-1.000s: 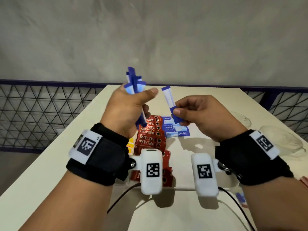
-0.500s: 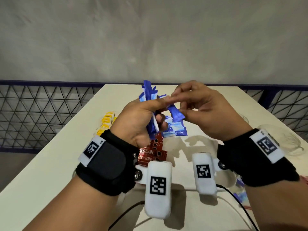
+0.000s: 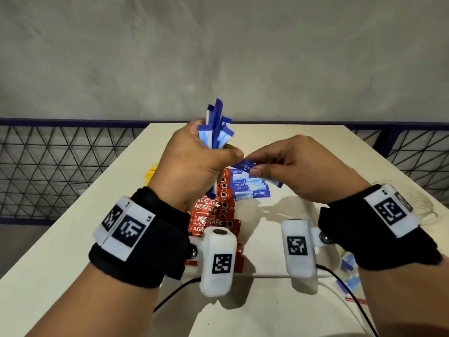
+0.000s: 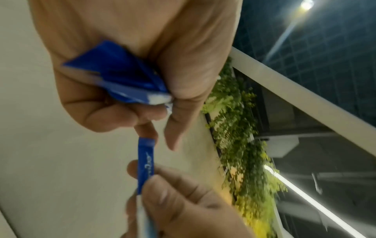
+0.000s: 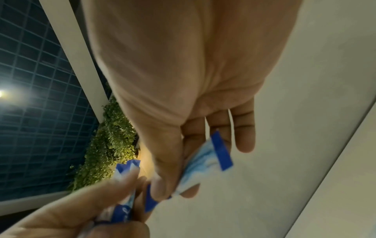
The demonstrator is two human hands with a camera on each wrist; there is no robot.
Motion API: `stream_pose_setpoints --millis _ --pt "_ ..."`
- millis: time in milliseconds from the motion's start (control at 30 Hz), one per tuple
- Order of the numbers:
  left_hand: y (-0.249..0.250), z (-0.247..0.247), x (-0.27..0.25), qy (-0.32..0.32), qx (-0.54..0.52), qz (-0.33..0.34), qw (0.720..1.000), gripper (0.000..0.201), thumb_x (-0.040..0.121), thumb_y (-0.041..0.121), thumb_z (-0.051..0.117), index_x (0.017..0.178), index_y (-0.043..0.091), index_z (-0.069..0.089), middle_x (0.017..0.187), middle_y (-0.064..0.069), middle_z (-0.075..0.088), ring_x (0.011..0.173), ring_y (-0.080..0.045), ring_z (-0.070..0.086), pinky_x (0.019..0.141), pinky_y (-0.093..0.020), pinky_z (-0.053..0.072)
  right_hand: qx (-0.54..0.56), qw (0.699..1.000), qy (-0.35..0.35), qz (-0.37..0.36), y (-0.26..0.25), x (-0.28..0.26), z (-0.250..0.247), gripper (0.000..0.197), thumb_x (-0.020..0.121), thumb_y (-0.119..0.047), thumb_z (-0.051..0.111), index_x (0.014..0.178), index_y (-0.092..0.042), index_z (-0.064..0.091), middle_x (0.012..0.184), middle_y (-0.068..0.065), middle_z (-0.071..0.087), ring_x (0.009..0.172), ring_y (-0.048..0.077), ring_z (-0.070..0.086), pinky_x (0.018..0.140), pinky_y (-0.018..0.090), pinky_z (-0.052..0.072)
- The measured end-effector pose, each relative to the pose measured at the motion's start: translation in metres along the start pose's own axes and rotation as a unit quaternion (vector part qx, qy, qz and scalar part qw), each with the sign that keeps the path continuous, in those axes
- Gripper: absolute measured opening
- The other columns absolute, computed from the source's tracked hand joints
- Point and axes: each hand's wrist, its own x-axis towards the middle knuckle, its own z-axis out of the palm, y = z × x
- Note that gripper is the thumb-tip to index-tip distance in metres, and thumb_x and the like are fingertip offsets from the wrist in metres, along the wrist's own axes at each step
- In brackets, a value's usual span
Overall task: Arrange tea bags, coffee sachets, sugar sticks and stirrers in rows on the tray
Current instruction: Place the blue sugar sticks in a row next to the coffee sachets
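The left hand (image 3: 194,166) is curled tight around a bunch of blue and white paper sugar sticks (image 3: 216,127), and it holds them up above the cream table (image 3: 73,239) so their tops fan out over the fist. The right hand (image 3: 298,171) pinches one more blue and white sugar stick (image 3: 252,170) between thumb and first finger, lying almost flat, with its end just beside the left thumb, maybe touching it. Under the hands, a row of red coffee sachets (image 3: 211,215) and a row of blue sugar sticks (image 3: 247,188) lie side by side.
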Motion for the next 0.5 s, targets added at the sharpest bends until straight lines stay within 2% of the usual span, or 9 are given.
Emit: stream_pose_setpoints --millis 133,233,300,400,500 --pt "-0.002 -0.004 0.001 -0.002 0.044 0.013 0.999 0.026 0.082 0.017 0.075 0.086 0.028 0.051 0.075 0.004 0.062 0.057 0.002 0.064 0.051 -0.019 0.055 0.0 1.0 0.03 -0.001 -0.001 -0.001 -0.002 0.015 0.083 -0.031 0.071 0.098 -0.027 0.074 0.081 -0.014 0.072 0.072 -0.001 0.062 0.067 0.027 0.052" --pt "-0.004 -0.006 0.002 -0.015 0.069 0.011 0.997 0.024 0.084 0.019 0.073 0.087 0.027 0.051 0.074 0.005 0.062 0.057 0.003 0.064 0.05 -0.016 0.054 -0.009 0.999 0.04 -0.007 -0.002 0.0 0.0 0.013 0.084 -0.031 0.071 0.096 -0.027 0.074 0.079 -0.013 0.071 0.073 0.002 0.062 0.07 0.029 0.053" --pt "-0.005 -0.006 0.003 -0.022 0.105 0.013 0.994 0.022 0.086 0.019 0.071 0.087 0.026 0.05 0.072 0.004 0.06 0.057 -0.002 0.063 0.051 -0.016 0.052 -0.013 0.999 0.031 -0.008 -0.004 -0.001 0.001 0.01 0.085 -0.03 0.07 0.093 -0.026 0.074 0.08 -0.012 0.071 0.076 0.004 0.064 0.072 0.03 0.054" --pt "-0.006 -0.006 0.004 -0.018 0.148 0.025 0.989 0.02 0.085 0.019 0.07 0.086 0.026 0.051 0.075 0.003 0.059 0.065 -0.011 0.06 0.061 -0.026 0.054 -0.038 0.999 -0.002 0.014 -0.002 0.0 0.0 0.009 0.087 -0.033 0.067 0.092 -0.027 0.072 0.082 -0.014 0.07 0.077 -0.001 0.061 0.069 0.026 0.051" --pt "-0.005 -0.012 0.006 -0.007 0.172 0.042 0.984 0.021 0.082 0.019 0.071 0.082 0.025 0.052 0.07 0.003 0.057 0.062 -0.016 0.054 0.058 -0.029 0.047 -0.107 0.993 -0.017 0.038 0.01 0.011 0.005 0.009 0.086 -0.033 0.068 0.091 -0.029 0.074 0.081 -0.018 0.063 0.075 0.002 0.055 0.068 0.013 0.041"
